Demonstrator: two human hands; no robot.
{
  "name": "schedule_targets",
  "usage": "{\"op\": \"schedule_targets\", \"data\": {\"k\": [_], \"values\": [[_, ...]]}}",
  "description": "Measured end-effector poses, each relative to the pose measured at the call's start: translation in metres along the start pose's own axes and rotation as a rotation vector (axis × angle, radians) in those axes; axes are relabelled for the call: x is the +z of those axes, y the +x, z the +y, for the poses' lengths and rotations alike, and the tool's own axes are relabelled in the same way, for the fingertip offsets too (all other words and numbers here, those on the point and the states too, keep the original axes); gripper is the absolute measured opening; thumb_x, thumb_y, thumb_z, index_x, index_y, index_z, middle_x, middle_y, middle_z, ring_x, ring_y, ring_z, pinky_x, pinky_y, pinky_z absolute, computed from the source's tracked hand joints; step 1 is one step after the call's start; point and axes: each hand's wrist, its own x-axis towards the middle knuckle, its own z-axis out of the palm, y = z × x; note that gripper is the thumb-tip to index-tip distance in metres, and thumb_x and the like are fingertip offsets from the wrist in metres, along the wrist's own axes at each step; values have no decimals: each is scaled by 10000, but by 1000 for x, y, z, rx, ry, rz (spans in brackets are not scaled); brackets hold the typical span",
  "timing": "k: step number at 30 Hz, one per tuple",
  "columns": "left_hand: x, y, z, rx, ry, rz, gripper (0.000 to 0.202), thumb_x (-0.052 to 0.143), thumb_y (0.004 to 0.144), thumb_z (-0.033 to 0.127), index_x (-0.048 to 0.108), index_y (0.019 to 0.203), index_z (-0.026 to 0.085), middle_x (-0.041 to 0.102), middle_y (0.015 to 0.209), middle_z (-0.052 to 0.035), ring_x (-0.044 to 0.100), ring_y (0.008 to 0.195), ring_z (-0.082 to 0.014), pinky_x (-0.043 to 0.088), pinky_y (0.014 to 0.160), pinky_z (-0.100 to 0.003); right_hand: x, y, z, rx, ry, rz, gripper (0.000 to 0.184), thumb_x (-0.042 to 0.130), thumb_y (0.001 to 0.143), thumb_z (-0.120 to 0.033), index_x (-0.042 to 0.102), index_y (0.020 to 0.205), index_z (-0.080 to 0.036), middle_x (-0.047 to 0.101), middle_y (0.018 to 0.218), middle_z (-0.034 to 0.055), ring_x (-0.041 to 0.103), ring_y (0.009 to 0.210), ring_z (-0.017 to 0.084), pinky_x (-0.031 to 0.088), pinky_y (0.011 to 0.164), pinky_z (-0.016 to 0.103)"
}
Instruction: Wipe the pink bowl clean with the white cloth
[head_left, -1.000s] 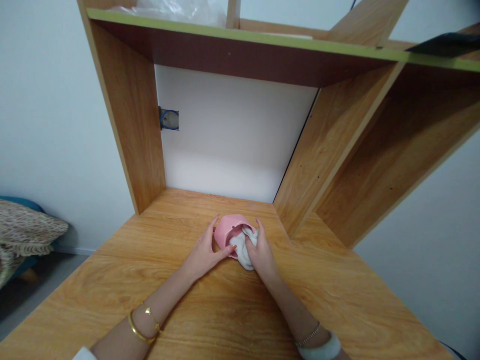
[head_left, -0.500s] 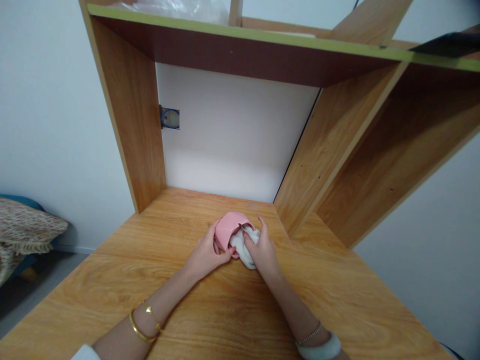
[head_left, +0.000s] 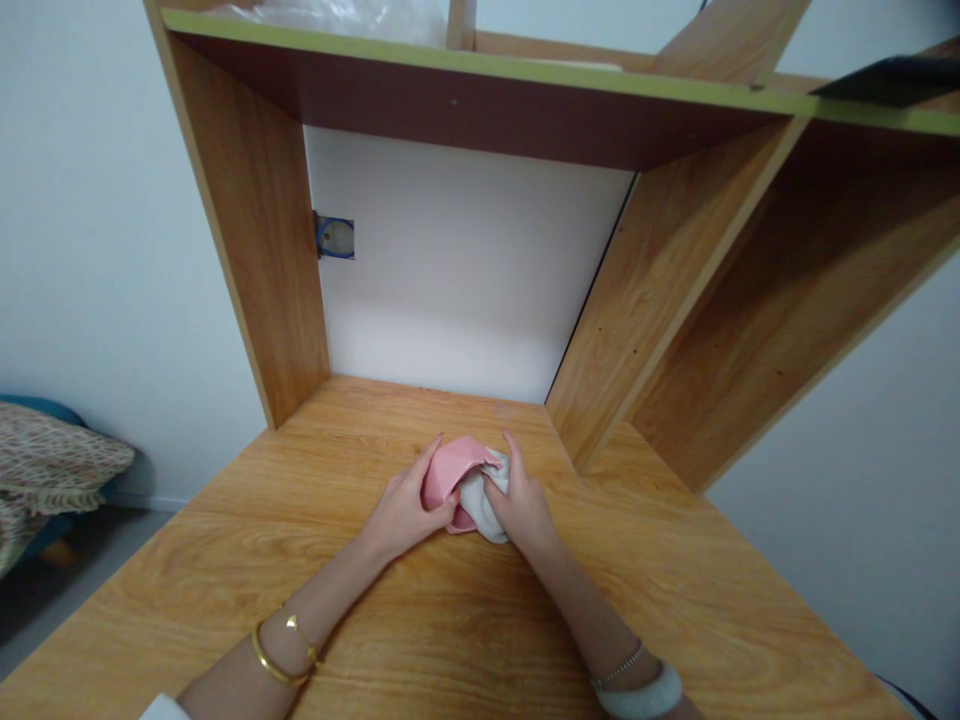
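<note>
A small pink bowl (head_left: 448,477) lies tipped on its side on the wooden desk (head_left: 420,620), mouth facing right. My left hand (head_left: 400,508) grips its outer wall, fingers curled round it. My right hand (head_left: 517,505) is closed on a white cloth (head_left: 478,505) and presses it into the bowl's opening. Both hands meet at the middle of the desk, just in front of the alcove.
A wooden hutch rises behind the desk, with a side panel (head_left: 259,250) at left, a slanted panel (head_left: 637,290) at right and a shelf (head_left: 480,95) overhead. A wall socket hole (head_left: 334,238) shows at the back. A patterned cushion (head_left: 52,465) lies far left.
The bowl has been tilted further onto its side and turned a little. My right hand has pushed the cloth deeper into it. Both hands shifted slightly left.
</note>
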Motion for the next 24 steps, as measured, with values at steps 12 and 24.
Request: {"op": "schedule_targets", "data": {"k": [12,24], "values": [[8,1,-4,-18,-187,-10,887,649,720,430,132,1392,168,374,1365,-156,389,1234,-268,302,1027,-423,13,1,8,25,357,111,629,409,771,-193,218,1369,-157,595,1089,103,588,943,208,457,799,321],[8,1,-2,-14,-207,4,804,641,728,354,199,1375,172,514,1242,-126,556,1028,-231,435,909,-378,-1,2,-2,57,200,125,656,486,766,-287,248,1368,-180,640,811,41,607,664,187,456,596,270]]}}
